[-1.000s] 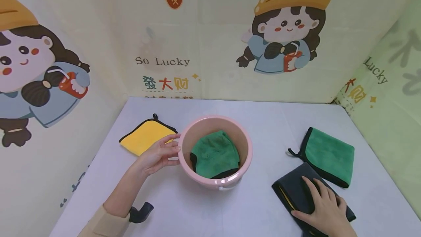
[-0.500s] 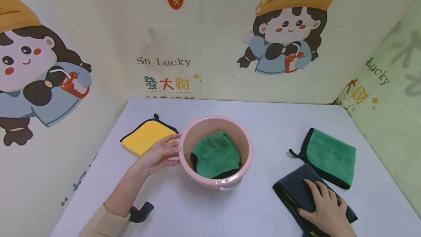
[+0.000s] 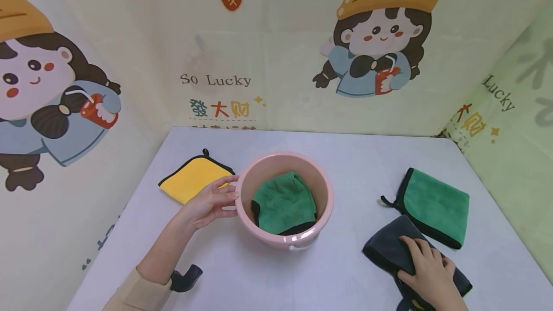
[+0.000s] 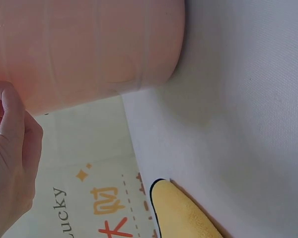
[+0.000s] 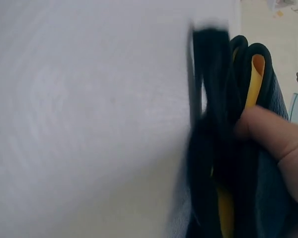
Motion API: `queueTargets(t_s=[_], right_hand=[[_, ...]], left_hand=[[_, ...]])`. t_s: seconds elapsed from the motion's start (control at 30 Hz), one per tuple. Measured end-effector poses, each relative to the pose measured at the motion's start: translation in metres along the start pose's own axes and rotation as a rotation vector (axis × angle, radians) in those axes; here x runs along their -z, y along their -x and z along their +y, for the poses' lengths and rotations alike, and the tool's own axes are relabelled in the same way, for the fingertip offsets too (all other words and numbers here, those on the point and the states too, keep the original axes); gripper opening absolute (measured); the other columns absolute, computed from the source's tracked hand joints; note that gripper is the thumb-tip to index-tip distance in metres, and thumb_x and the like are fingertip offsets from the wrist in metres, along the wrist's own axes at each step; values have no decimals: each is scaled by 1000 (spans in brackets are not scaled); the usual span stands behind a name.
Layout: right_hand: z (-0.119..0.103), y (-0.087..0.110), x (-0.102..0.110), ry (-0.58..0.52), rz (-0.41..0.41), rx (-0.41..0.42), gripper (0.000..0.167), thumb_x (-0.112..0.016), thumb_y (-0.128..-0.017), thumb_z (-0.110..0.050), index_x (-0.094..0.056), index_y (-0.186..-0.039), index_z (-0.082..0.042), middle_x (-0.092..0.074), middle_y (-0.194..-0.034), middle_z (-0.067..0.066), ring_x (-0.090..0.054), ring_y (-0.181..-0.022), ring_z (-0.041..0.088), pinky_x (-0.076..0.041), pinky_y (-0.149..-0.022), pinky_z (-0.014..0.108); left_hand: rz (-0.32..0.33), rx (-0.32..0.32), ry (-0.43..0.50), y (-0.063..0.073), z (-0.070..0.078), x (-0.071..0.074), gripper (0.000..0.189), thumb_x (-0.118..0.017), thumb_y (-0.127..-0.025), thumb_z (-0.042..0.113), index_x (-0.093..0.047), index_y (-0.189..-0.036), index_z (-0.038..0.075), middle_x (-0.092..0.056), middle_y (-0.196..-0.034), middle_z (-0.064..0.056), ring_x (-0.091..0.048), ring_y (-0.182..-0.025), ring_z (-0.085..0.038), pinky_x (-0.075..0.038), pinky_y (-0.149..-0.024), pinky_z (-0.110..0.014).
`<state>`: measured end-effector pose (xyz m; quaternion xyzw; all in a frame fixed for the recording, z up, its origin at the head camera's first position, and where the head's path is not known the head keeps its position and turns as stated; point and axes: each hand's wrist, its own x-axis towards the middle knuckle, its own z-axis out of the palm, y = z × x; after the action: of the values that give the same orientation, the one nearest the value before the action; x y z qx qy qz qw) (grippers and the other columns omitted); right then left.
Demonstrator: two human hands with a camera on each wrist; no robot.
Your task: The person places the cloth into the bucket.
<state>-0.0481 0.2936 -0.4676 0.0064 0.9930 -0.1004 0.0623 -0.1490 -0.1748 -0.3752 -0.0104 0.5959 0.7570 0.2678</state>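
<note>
Right hand (image 3: 429, 270) grips folded dark cloth (image 3: 390, 241), under the fingers, well apart from left hand (image 3: 207, 205). Left fingers touch pink bucket (image 3: 282, 240) rim; can't tell if gripping.

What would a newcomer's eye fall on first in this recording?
Probably the glossy, round pink bucket mid-table, holding a green, black-edged cloth, with the left hand at its rim. Next, perhaps the folded dark navy cloth at the near right, yellow showing in its folds, gripped by the right hand. Behind the table, a large cartoon figure in an orange hat also stands out on the pale printed backdrop.
</note>
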Motion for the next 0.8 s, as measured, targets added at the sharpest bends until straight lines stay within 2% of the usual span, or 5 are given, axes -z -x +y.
queueTargets(t_s=[0.4, 0.6, 0.8], right_hand=[[0, -4, -1, 90, -3, -15, 60, -78, -69, -17, -45, -115, 4, -48, -103, 24, -46, -88, 46, -27, -74, 65], [1, -3, 4, 65, 79, -2, 53, -77, -70, -12, -48, -112, 3, -49, -100, 25, -47, -86, 45, -26, -71, 62], [-1, 0, 15, 60, 219, 49, 51, -77, -67, -9, -49, -109, 2, -49, -95, 24, -47, -82, 42, -27, -68, 60]], left_hand=[[1, -2, -5, 0, 0, 0, 56, -59, -88, 9, -32, -137, 11, -54, -112, -4, -54, -108, -28, -49, -85, -43], [1, -4, -4, 0, -1, 0, 55, -59, -88, 9, -32, -137, 11, -54, -111, -4, -54, -108, -28, -49, -85, -43], [5, -3, -3, -1, -1, 1, 55, -59, -88, 9, -33, -136, 11, -54, -109, -4, -55, -106, -27, -50, -84, -42]])
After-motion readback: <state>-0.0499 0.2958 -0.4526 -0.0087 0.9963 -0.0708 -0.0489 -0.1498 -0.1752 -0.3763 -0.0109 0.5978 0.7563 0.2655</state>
